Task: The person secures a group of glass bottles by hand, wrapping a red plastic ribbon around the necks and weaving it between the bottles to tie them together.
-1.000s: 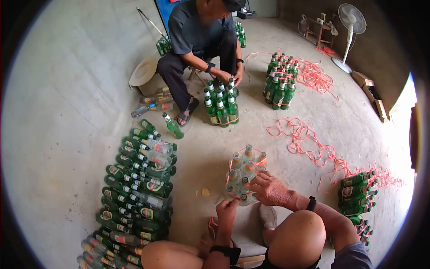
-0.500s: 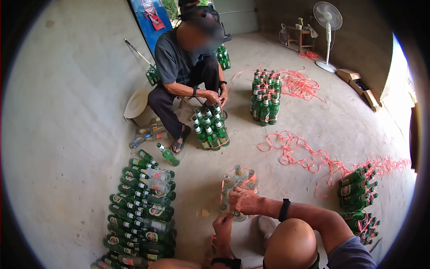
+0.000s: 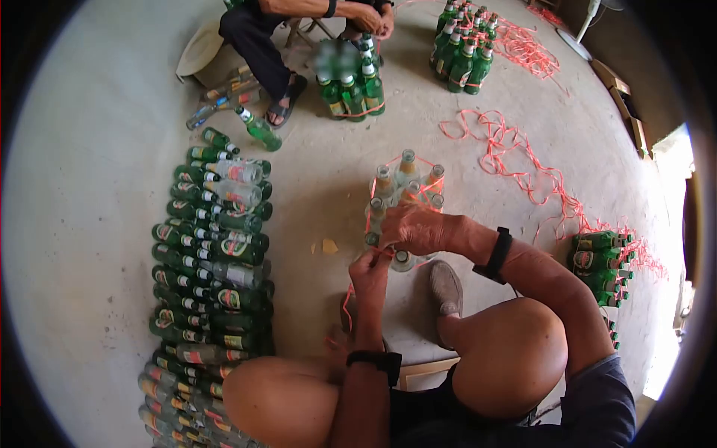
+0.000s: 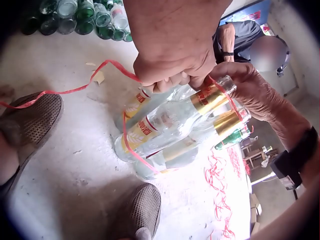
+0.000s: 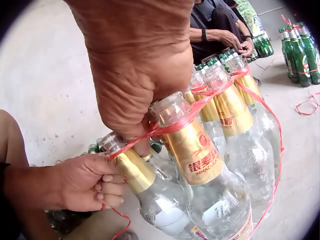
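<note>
A bundle of clear glass bottles with gold neck labels stands upright on the floor between the wearer's feet. Red plastic strap runs around the necks, and another loop circles the bodies. My left hand, fingers curled, pinches the strap beside the nearest bottle necks; a loose tail trails from it towards one shoe. Right over the bundle, my right hand reaches its fingers down between the necks and grips the strap there. Its fingertips are partly hidden behind a bottle neck.
Green and clear bottles lie stacked along the left wall. A person sits opposite, hands by a tied green bundle. Another green bundle stands farther right. Loose red strap tangles across the floor towards bundles lying at right.
The head view has tilted down, so the bundle and both hands appear higher. Both hands stay at the near bottle necks with the strap and have drawn slightly closer together.
</note>
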Demonstrator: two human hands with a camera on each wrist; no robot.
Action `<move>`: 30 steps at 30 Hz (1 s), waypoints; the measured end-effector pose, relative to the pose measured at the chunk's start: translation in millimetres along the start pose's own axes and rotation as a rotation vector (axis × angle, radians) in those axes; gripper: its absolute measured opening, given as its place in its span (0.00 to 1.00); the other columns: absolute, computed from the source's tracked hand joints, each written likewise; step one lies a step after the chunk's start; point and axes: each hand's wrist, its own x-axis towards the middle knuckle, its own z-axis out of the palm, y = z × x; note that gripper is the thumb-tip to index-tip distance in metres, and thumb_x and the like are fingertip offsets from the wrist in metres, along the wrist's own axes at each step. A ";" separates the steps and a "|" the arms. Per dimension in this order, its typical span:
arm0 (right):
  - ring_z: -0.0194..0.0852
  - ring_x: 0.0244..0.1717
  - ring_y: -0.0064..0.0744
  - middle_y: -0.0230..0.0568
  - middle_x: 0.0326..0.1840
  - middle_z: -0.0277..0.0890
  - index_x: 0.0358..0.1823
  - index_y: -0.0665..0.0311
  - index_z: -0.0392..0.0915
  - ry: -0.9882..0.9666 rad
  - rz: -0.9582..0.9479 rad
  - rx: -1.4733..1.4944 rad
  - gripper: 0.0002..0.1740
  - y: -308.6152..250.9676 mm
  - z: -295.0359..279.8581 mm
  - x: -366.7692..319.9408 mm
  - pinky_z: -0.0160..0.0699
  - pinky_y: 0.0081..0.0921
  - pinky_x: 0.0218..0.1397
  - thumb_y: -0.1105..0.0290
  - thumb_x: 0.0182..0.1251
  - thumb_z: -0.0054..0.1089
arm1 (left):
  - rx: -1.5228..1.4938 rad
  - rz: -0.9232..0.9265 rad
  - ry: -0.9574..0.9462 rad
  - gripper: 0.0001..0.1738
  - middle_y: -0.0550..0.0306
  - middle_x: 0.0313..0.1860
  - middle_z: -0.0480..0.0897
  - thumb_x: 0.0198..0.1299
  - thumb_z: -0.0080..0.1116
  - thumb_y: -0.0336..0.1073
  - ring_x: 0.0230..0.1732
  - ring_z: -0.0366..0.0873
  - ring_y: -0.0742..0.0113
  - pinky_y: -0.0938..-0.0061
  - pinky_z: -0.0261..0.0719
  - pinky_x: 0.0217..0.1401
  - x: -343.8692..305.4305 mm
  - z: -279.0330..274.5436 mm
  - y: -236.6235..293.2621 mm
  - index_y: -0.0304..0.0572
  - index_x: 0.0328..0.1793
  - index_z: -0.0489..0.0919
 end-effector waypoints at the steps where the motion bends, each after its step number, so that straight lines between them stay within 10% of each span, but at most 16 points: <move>1: 0.83 0.48 0.42 0.28 0.36 0.83 0.36 0.45 0.89 -0.005 -0.005 0.025 0.03 0.9 -1.0 1.2 0.78 0.46 0.52 0.66 0.62 0.71 | -0.049 -0.034 0.008 0.10 0.74 0.25 0.76 0.68 0.76 0.33 0.31 0.66 0.84 0.78 0.65 0.32 0.0 1.8 1.7 0.34 0.37 0.88; 30: 0.77 0.51 0.38 0.32 0.40 0.75 0.40 0.58 0.81 -0.215 -0.095 -0.072 0.06 -6.0 -37.5 18.8 0.72 0.40 0.56 0.69 0.64 0.69 | -0.143 -0.193 0.065 0.17 0.76 0.28 0.74 0.74 0.75 0.40 0.31 0.63 0.84 0.78 0.60 0.30 -4.4 12.6 7.2 0.32 0.38 0.88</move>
